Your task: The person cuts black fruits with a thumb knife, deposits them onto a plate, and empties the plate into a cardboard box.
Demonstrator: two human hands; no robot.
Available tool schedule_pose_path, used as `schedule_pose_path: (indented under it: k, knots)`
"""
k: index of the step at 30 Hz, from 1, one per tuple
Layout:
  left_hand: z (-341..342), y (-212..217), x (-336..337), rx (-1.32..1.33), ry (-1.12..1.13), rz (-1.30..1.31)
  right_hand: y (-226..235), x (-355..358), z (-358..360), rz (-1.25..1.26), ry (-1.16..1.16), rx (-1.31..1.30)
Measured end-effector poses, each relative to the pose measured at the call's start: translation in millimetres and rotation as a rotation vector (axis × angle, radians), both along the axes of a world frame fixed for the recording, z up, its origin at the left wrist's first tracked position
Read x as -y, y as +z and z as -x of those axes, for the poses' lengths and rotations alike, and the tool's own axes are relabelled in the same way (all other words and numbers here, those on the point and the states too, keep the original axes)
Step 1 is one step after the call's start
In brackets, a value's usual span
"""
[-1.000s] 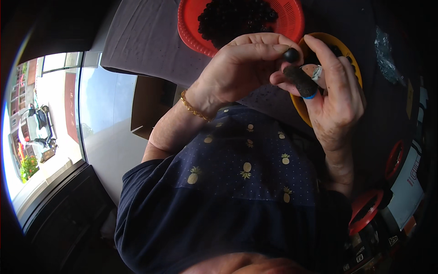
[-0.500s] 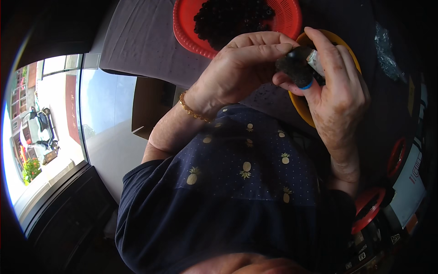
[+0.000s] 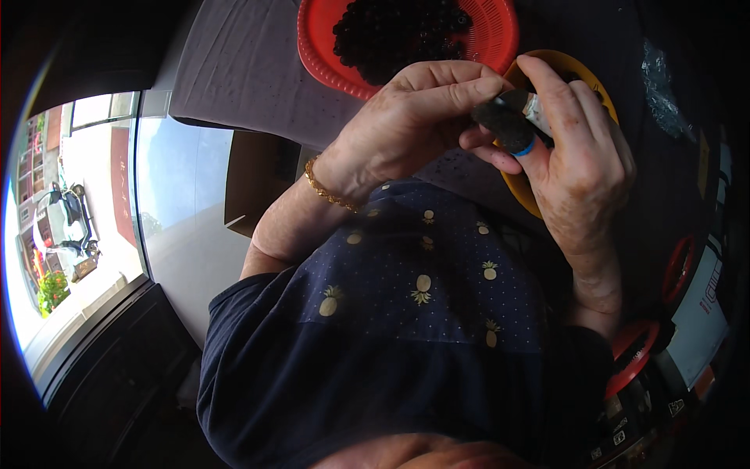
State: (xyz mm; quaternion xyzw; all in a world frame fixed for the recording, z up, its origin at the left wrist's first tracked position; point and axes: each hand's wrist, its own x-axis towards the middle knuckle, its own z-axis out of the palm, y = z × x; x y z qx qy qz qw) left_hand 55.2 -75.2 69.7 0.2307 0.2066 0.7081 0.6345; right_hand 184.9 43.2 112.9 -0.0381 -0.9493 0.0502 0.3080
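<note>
Both my hands meet at the upper right, over the edge of a yellow bowl [image 3: 519, 186]. My left hand [image 3: 418, 113] is closed in a pinch, its thumb and fingertips right beside the tool; what they hold, if anything, is too small to make out. My right hand [image 3: 582, 156] is closed on a small dark-bladed tool [image 3: 534, 114] with a white-wrapped handle. A black cover with a blue band [image 3: 508, 129] sits on my right thumb, close to the blade. Fingers hide part of the tool and the bowl's inside.
A red plastic basket [image 3: 311, 55] holding many small black parts [image 3: 383, 39] stands beyond my left hand on a grey-covered table [image 3: 242, 70]. Crumpled clear plastic [image 3: 664, 94] lies at the right. An open cardboard box [image 3: 262, 184] and a red container [image 3: 633, 359] are lower down.
My right fingers have shifted slightly down and the blade has turned a little against the covered thumb. My left hand keeps its pinch, slightly lower.
</note>
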Motion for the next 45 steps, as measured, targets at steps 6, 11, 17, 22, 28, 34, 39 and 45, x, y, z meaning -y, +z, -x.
schedule_pose_path:
  k: [6,11,17,22,28,34,39,45]
  knots:
    - [-2.3,5.8,0.3,-0.008,0.066,0.096,-4.2,-2.5,0.2,0.043,0.064,-0.029]
    - [-0.9,0.4,-1.5,0.007,0.051,0.086,-4.5,-2.1,1.3,0.186,0.090,-0.096]
    - [3.0,-5.4,0.4,0.057,0.035,0.025,-7.1,2.7,-2.2,0.160,0.074,-0.158]
    - [4.6,-2.6,4.6,0.075,0.071,0.044,-8.5,12.0,-5.0,0.050,0.164,-0.183]
    - [1.9,-1.3,3.9,-0.054,0.099,0.102,-10.6,13.7,-5.8,-0.015,0.116,-0.145]
    - [-1.5,1.0,-2.8,-0.010,0.087,0.075,-9.9,7.6,-19.5,0.077,0.091,-0.120]
    - [-15.5,-2.0,-16.3,-0.656,0.174,0.137,-8.4,-2.5,-29.3,0.270,-0.125,-0.234]
    - [-48.0,-31.7,-47.3,-1.400,0.415,-0.062,-27.6,-12.5,-42.9,0.299,-0.161,-0.218]
